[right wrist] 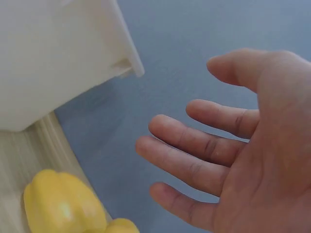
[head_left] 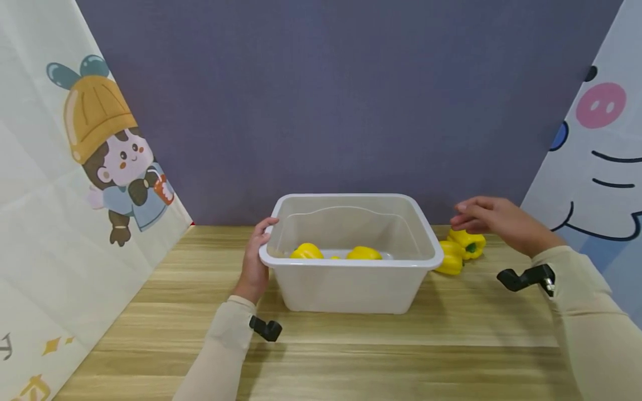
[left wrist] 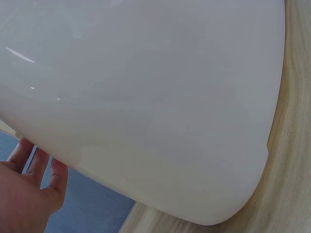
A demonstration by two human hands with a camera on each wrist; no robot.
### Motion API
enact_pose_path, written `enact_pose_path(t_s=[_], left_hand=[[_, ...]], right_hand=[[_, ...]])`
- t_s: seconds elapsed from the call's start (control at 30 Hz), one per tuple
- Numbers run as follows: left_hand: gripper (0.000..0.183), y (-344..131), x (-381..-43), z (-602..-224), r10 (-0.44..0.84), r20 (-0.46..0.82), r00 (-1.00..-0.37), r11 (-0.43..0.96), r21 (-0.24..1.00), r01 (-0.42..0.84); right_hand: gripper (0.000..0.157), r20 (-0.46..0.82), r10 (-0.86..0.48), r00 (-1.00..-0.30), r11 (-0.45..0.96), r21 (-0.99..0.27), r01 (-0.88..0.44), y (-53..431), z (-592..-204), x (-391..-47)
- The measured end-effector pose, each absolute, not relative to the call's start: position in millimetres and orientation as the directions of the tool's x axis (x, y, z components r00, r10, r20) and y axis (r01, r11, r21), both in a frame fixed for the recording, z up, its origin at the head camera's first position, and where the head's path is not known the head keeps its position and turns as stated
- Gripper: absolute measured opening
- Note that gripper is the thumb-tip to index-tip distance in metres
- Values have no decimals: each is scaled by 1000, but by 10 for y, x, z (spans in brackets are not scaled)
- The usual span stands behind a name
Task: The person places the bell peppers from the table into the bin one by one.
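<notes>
A pale plastic bin stands upright on the table. My left hand grips its left rim; in the left wrist view the fingers meet the bin's edge. Two yellow bell peppers show inside the bin, with a small yellow bit between them, mostly hidden by the front wall. Outside, right of the bin, two more yellow bell peppers lie together. Above them hovers my right hand, its fingers extended and apart from the peppers. The right wrist view shows nothing in that palm.
The wood-grain table runs back to a dark blue-grey panel. Printed white sheets flank it, with a cartoon child on the left and a pig-nosed figure on the right. Black wrist mounts sit on both sleeves.
</notes>
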State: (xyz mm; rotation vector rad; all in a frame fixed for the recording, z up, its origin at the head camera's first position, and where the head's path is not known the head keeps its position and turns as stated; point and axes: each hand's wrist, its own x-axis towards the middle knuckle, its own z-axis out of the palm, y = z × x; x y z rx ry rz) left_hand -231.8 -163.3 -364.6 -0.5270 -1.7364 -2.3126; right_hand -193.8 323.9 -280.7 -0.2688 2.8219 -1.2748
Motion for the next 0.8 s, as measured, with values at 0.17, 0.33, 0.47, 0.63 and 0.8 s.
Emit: enact_pose_path(t_s=[0.17,0.33,0.47,0.63,0.8], left_hand=[[42,-1694,-2267,-3652,70,399,-914,-284,887,365],[41,-1747,-2225,-3653,85,397,-914,-293,887,358],[40,-1750,-2226,-3657,87,396,-914,-304,884,354],[39,-1753,-2232,-3663,89,394,-915,-309,884,350],[38,-1742,-2230,-3653,89,392,-916,-314,884,348]], right_hand=[[61,22,-141,-990,649,-753,-109,3212,-2959,-1797],[69,-13,-89,-996,649,-760,-48,3211,-3137,-1707],[72,-30,-79,-996,625,-780,-26,3275,-3250,-1720],[69,-32,-83,-996,599,-800,-24,3336,-3353,-1695],[69,-11,-53,-999,599,-800,-23,3358,-3466,-1672]])
